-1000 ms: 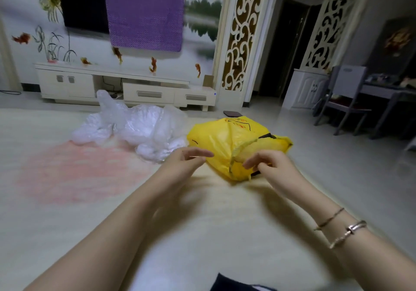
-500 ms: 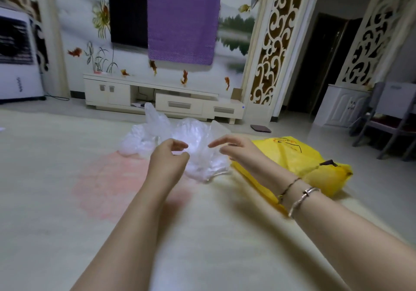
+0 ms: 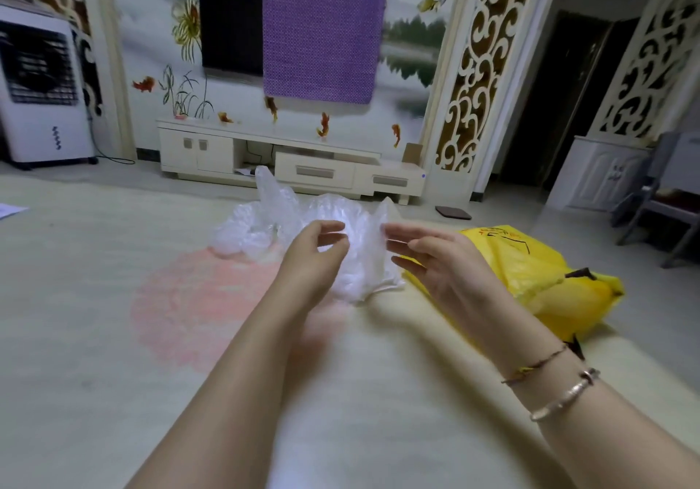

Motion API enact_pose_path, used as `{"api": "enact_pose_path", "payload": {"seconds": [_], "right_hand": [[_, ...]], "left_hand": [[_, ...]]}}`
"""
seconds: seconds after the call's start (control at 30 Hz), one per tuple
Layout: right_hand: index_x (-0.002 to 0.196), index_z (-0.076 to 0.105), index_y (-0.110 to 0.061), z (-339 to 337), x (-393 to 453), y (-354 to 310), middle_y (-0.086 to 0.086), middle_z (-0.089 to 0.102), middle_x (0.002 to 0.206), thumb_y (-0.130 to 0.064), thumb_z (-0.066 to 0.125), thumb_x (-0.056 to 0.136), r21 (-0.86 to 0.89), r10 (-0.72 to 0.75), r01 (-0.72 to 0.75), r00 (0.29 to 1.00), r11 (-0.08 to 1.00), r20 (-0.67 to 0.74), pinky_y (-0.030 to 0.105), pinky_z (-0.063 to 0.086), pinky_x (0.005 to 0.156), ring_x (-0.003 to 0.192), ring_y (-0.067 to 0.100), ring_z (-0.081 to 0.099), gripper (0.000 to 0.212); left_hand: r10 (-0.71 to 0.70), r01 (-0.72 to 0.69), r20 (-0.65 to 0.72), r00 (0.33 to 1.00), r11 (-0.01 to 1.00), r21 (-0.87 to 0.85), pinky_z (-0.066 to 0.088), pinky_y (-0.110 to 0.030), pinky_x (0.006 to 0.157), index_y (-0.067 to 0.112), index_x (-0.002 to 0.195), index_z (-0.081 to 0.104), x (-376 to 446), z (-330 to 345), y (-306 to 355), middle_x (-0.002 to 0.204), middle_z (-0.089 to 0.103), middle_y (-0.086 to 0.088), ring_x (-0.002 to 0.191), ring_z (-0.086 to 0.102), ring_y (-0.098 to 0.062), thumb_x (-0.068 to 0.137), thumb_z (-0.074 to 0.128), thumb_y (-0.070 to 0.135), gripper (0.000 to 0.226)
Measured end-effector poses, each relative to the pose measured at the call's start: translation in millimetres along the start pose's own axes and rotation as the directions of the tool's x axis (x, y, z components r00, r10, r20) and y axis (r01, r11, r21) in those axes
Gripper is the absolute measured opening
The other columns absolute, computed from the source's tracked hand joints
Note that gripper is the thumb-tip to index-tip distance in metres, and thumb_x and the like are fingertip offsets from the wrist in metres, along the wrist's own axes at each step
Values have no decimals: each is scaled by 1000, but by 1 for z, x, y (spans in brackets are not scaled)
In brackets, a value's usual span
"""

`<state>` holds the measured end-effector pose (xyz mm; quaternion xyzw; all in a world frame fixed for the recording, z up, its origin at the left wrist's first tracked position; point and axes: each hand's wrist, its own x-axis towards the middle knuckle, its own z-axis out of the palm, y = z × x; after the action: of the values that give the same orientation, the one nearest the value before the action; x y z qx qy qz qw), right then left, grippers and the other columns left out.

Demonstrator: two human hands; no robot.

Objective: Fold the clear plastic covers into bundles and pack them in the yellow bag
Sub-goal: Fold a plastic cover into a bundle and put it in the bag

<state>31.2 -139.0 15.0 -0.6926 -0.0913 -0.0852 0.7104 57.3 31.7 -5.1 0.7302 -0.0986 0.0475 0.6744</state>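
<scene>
Reaching: both our hands are out over the pale mat [image 3: 94, 337], in front of the clear plastic covers [image 3: 303, 216].
Left hand [image 3: 308, 257]: fingers loosely curled, holding nothing.
Right hand [image 3: 435, 261]: fingers relaxed and spread; whether they touch the plastic is unclear.
Covers: crumpled heap on the mat.
Yellow bag [image 3: 530, 280]: lying just right of the heap.

Plastic covers [image 3: 303, 223] heaped on rug [image 3: 113, 337]; bag [image 3: 530, 272] just right; hands [image 3: 363, 257] before covers; cabinet [image 3: 288, 163] behind
</scene>
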Motion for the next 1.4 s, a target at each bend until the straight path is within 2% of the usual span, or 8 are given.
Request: {"api": "enact_pose_path", "payload": {"seconds": [0.1, 0.27, 0.47, 0.7, 0.9, 1.03, 1.27, 1.4], "right_hand": [[109, 66, 5, -6, -19, -6, 21, 69, 111, 13, 31, 89, 107, -14, 6, 997, 994, 71, 41, 48, 93, 101, 30, 66, 41], [106, 72, -12, -13, -28, -3, 10, 72, 109, 8, 43, 89, -33, -115, 118, 990, 992, 76, 41, 41, 86, 100, 21, 65, 39], [114, 67, -25, -3, -34, -1, -6, 68, 115, -16, 67, 83, -205, -238, 247, 969, 947, 68, 37, 48, 93, 109, 19, 60, 33], [106, 59, -18, -2, -33, 9, 2, 65, 115, -41, 71, 76, -232, -45, 35, 998, 972, -39, 28, 47, 91, 106, 16, 60, 40], [85, 67, -6, -7, -29, 8, 3, 71, 108, -14, 63, 90, -172, -114, 102, 992, 980, -61, 26, 46, 82, 92, 14, 64, 10], [65, 66, -22, -8, -26, 8, -4, 71, 92, -14, 63, 90, -58, -112, 106, 988, 993, -108, 30, 47, 78, 84, 15, 64, 26], [72, 51, -12, -12, -26, 1, 11, 60, 75, -19, 59, 94, 180, -10, 70, 949, 981, -315, 32, 53, 70, 70, 23, 60, 24], [79, 52, -13, -16, -24, 4, 3, 53, 66, -30, 59, 94, -76, -47, 15, 894, 997, -446, 24, 42, 52, 58, 15, 47, 23]], "left_hand": [[27, -23, 124, 992, 999, -32, 47, -22, 74, 20, 108, 66, -11, 0, 10, 106, 72, 5, 93, 68, -13, 88, 48, -5, 37], [12, 14, 308, 951, 996, -83, 40, -25, 73, 23, 107, 71, -22, 6, 18, 93, 73, 6, 73, 62, -6, 88, 67, 17, 20], [-67, 137, 228, 971, 942, -305, 38, -22, 67, 12, 86, 73, -27, 23, 17, 68, 59, 3, 66, 46, -11, 85, 67, 10, 6], [-43, 154, 243, 969, 875, -459, 47, -33, 84, -1, 108, 65, -33, 26, 20, 95, 70, -16, 89, 62, -25, 91, 61, 19, 27], [-56, 161, 209, 976, 835, -526, 58, -31, 84, 2, 99, 65, -35, 25, 22, 101, 72, -18, 93, 70, -32, 89, 64, 12, 14], [-121, 159, 105, 987, 826, -540, 57, -24, 67, 0, 106, 63, -33, 24, 21, 93, 70, -15, 81, 66, -26, 87, 66, 13, 23], [-202, 185, -14, 979, 922, -339, 46, -17, 47, 10, 88, 67, -27, 18, 21, 74, 63, -5, 49, 55, -11, 90, 65, 16, 6], [-167, 168, -84, 982, 986, 7, 43, -30, 61, 11, 80, 66, -25, 21, 16, 70, 54, -7, 60, 46, -21, 92, 59, 21, 18]]}}
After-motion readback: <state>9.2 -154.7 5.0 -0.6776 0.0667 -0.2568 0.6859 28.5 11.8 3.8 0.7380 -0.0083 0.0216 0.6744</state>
